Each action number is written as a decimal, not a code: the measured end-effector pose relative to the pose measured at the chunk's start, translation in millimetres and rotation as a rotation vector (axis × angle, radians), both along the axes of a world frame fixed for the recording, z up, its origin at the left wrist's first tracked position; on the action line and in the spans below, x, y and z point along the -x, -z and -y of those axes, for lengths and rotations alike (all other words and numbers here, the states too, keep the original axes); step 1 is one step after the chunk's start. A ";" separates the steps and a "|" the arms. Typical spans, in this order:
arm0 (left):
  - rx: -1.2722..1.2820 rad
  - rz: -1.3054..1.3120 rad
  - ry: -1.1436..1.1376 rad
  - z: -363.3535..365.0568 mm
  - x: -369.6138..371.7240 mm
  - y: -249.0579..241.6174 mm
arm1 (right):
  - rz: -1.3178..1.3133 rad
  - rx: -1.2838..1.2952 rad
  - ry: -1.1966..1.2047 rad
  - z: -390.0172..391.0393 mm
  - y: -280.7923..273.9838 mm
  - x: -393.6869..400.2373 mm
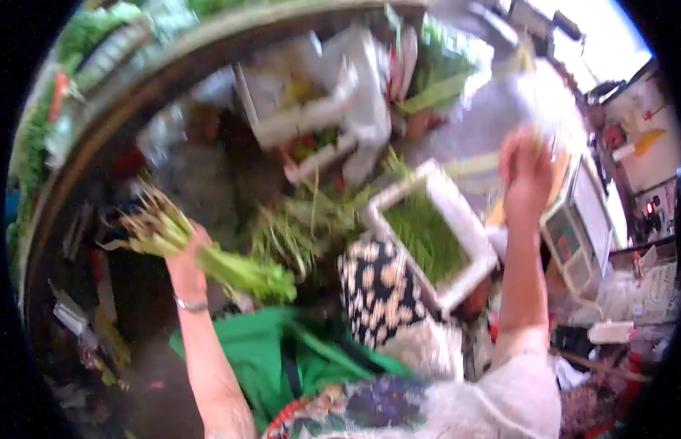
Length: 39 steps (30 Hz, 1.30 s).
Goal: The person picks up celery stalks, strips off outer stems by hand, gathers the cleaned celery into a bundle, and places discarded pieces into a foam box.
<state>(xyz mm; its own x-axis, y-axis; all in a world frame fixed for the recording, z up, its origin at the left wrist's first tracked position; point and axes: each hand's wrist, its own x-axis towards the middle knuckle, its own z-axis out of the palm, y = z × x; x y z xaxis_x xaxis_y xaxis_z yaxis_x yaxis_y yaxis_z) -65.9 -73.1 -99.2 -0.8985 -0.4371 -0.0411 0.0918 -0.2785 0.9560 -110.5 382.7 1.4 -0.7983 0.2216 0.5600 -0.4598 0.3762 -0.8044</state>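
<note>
My left hand [188,256] is wrapped round a bunch of green stalks [238,272], which looks like celery. Its pale, stringy root ends point up and left, and the leafy green end points down and right. Out to the right, my right hand [528,164] is raised and blurred by motion. Its fingers look curled in, with a whitish, smeared shape just beyond them; what they hold I cannot make out. Between my hands lies a loose heap of green stems [304,227]. Beside it a white foam box [472,252] holds thin green leaves.
A white scale-like machine [578,227] stands right of my right forearm. Another white foam box [293,121] and plastic bags [366,95] lie ahead. A curved wooden edge [128,91] runs along the upper left, with wrapped vegetables beyond. A green apron [260,344] covers my lap.
</note>
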 end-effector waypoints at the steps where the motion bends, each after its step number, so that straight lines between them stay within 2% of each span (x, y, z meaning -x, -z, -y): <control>1: -0.052 -0.016 -0.051 0.2 -1.0 0.1 | -0.011 0.134 -0.040 -10.5 21.9 -6.4; 3: 0.033 -0.018 0.002 11.0 -3.0 3.1 | 0.254 0.069 0.126 -27.9 76.1 -32.2; 4: 0.016 -0.027 0.005 12.1 -5.7 -3.8 | 0.337 -0.086 0.187 -35.3 108.5 -45.8; 5: -0.001 -0.019 0.014 12.0 -8.1 -10.9 | 0.326 -0.330 0.211 -59.0 172.4 -51.8; 6: -0.002 -0.055 0.009 16.9 -8.4 -12.2 | 0.386 -0.655 0.236 -67.4 212.2 -77.5; 7: -0.006 -0.039 0.006 26.1 -4.8 -2.0 | 0.963 -0.792 0.041 -88.9 266.8 -89.5; 8: -0.004 -0.026 -0.001 27.1 -5.7 2.3 | 0.967 -0.874 -0.028 -123.1 346.8 -118.9; 9: -0.006 -0.029 -0.007 26.1 -5.7 3.1 | 1.249 -1.074 -0.205 -133.4 362.4 -134.7; 10: -0.021 -0.035 -0.018 24.4 -5.4 3.2 | 1.484 -0.969 -0.230 -118.3 330.5 -140.8; 12: -0.031 -0.013 -0.032 20.8 -7.4 -1.2 | 1.377 -1.075 -0.201 -132.4 370.8 -146.8; 13: -0.063 0.017 -0.049 16.4 -8.2 -4.5 | 1.329 -1.106 -0.197 -128.9 372.0 -151.6; 14: -0.063 0.014 -0.055 15.2 -8.8 -3.7 | 1.394 -1.067 -0.190 -130.2 376.2 -146.4; 15: -0.045 -0.068 0.000 20.9 -7.1 2.5 | 1.360 -1.104 -0.295 -129.2 384.0 -134.4; 16: 0.029 -0.020 -0.017 22.9 -6.2 2.8 | 0.985 -1.627 -0.562 -125.8 398.4 -120.2; 17: 0.032 -0.095 0.031 31.0 -7.9 12.5 | 0.621 -1.707 -0.515 -112.5 373.6 -113.0; 18: 0.054 0.023 -0.003 32.4 -6.7 7.5 | 0.753 -1.087 -0.409 -95.4 350.2 -97.6; 19: 0.114 0.005 -0.040 34.1 -3.6 9.3 | 1.046 -0.752 -0.319 -54.0 302.7 -82.5; 20: 0.103 0.011 0.007 40.8 -3.3 12.5 | 0.899 -0.734 -0.354 -58.4 324.4 -74.4; 21: 0.088 -0.011 0.026 41.9 -3.0 12.1 | 1.076 -0.999 -0.416 -57.8 331.3 -56.9; 22: 0.083 -0.026 0.008 38.3 -3.6 7.6 | 1.050 -1.264 -0.340 -29.2 288.3 -50.3; 23: 0.078 -0.044 -0.009 36.2 -3.9 5.1 | 0.964 -1.496 -0.248 -17.1 277.4 -38.7; 24: 0.055 -0.044 -0.035 37.5 -5.2 4.4 | 0.763 -1.414 -0.132 -33.8 321.4 -19.5; 25: 0.059 -0.030 -0.023 41.2 -6.6 4.6 | 0.693 -1.332 -0.241 4.0 269.6 -4.8; 26: 0.077 -0.033 -0.030 41.4 -9.2 2.3 | 0.587 -1.193 -0.295 19.2 267.0 10.0; 27: 0.096 -0.034 -0.033 40.9 -11.2 -0.6 | 0.494 -0.970 -0.447 31.4 272.6 25.7; 28: 0.105 -0.031 -0.040 41.8 -13.9 -0.4 | 0.667 -0.823 -0.521 61.2 259.5 39.0; 29: 0.090 0.004 -0.065 38.6 -15.5 -5.1 | 0.706 -0.694 -0.516 78.3 274.0 48.8; 30: 0.082 0.008 -0.084 35.1 -16.6 -7.9 | 0.686 -0.664 -0.559 99.4 279.9 60.9; 31: 0.076 0.010 -0.103 32.6 -17.5 -10.2 | 0.593 -0.665 -0.537 110.9 309.0 73.3; 33: 0.099 0.040 -0.113 26.5 -20.5 -17.6 | 0.732 -0.688 -0.470 134.3 353.8 103.8; 35: 0.137 0.045 -0.091 27.6 -25.2 -17.8 | 0.767 -0.643 -0.438 143.5 432.7 135.5; 36: 0.130 0.080 -0.069 24.5 -27.9 -22.9 | 0.780 -0.692 -0.383 154.2 453.2 147.0; 37: 0.146 0.079 -0.069 22.1 -30.5 -24.5 | 0.796 -0.739 -0.330 170.9 449.5 148.5; 38: 0.160 0.094 -0.074 19.5 -32.0 -27.0 | 0.971 -0.634 -0.368 178.0 443.6 147.2; 39: 0.175 0.111 -0.080 16.5 -33.2 -29.6 | 0.982 -0.624 -0.387 193.4 447.2 144.2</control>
<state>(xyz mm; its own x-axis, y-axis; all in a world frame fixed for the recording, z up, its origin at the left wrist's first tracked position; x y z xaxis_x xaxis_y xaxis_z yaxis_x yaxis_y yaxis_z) -32.8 -89.6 -69.6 -0.8549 -0.5158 -0.0556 -0.0019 -0.1040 0.9946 -254.8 189.4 -445.8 -0.8947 -0.2146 -0.3919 0.0736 0.7943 -0.6030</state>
